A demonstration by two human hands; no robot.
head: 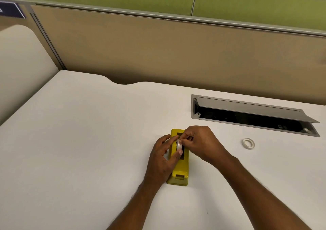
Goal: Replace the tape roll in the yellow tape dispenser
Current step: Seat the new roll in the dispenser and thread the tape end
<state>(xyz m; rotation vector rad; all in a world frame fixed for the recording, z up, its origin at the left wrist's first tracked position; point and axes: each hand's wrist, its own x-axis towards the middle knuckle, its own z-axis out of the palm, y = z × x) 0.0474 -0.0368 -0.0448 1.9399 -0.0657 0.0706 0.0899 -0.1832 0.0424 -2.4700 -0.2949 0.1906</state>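
Note:
A yellow tape dispenser (180, 174) lies on the white desk (88, 141), its cutter end towards me. A clear tape roll (179, 144) stands on edge in the dispenser's slot. My left hand (161, 159) grips the roll from the left, with its thumb and fingers around it and over the dispenser's side. From the right, my right hand (201, 143) pinches the top of the same roll with its fingertips. A second, thin white tape roll (248, 143) lies flat on the desk to the right, apart from both hands.
An open cable hatch (252, 115) with a raised grey lid is set in the desk at the back right. A tan partition (176, 53) runs behind the desk. A curved white panel (19, 62) stands at the left.

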